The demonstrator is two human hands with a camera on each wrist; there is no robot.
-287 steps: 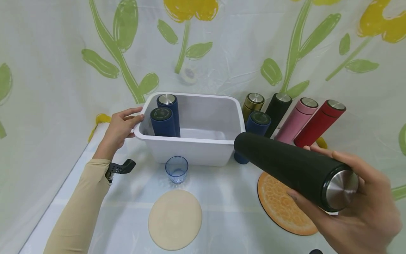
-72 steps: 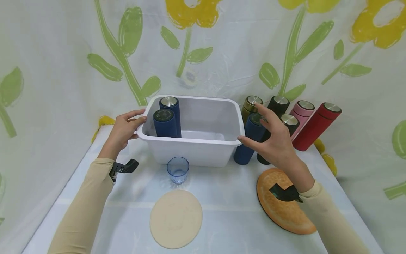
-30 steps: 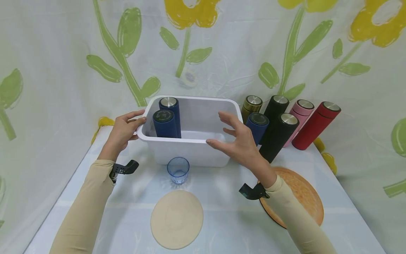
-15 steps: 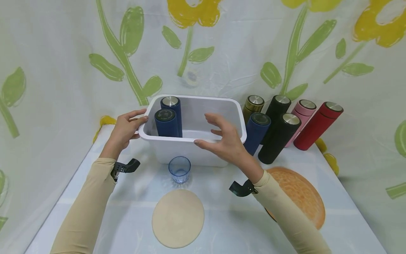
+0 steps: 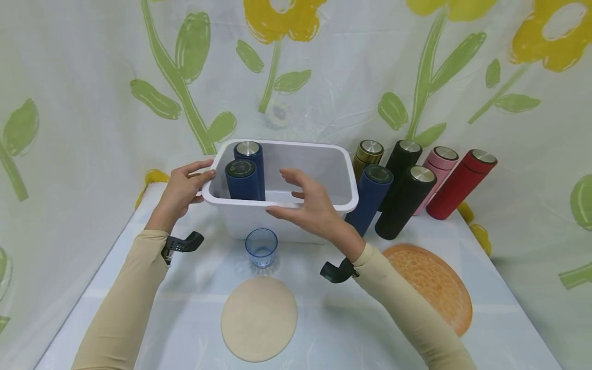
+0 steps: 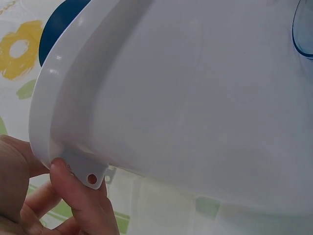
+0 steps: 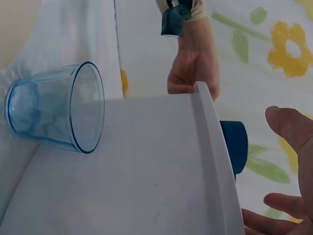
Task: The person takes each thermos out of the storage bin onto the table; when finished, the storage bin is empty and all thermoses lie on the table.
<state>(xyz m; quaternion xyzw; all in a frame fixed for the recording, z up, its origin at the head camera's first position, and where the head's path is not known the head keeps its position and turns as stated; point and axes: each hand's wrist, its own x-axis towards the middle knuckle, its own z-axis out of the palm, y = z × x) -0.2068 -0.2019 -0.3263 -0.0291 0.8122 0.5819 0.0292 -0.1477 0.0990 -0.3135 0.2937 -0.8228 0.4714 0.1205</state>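
My left hand [image 5: 181, 189] grips the left end of a white plastic bin [image 5: 277, 226], with fingers and thumb at a handle tab [image 6: 83, 169] under its rim. Inside the bin, at the left, stand two dark blue thermos flasks [image 5: 242, 185]; one has a steel lid top, the other a dark one. My right hand [image 5: 312, 203] hovers over the bin's front rim, to the right of those flasks. Its thumb and fingers are spread with nothing between them. In the right wrist view, a blue flask [image 7: 235, 147] shows beyond the rim, away from the thumb [image 7: 288, 125].
Right of the bin stand several flasks: gold [image 5: 368, 152], blue [image 5: 372, 195], two black [image 5: 404, 205], pink [image 5: 439, 163] and red [image 5: 460, 185]. A blue glass [image 5: 261, 248] stands before the bin. Nearby lie a beige round mat [image 5: 259, 318] and a bread-patterned round mat [image 5: 435, 288].
The black flask held earlier in my right hand now stands among the others. That hand has since moved left from the blue flask to over the bin. My left hand keeps its grip.
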